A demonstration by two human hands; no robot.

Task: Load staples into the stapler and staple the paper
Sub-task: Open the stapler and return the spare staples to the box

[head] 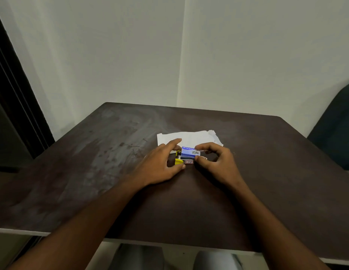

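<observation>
Staple box [190,152] pinched between right hand [216,162] and left hand [160,166] fingers (stapler [178,160] beneath).

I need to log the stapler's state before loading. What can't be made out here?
Head view only:
- Stapler: mostly hidden by the left hand and the blue box; open or closed unclear.
- Box print: too blurred to read.
- Paper: near edge covered by both hands; sheet count unclear.

On my feed, both forearms come in bare over the near edge of the table [267,201], no sleeves showing. My left hand [160,166] and right hand [216,164] carry no rings, watch or gloves.
</observation>
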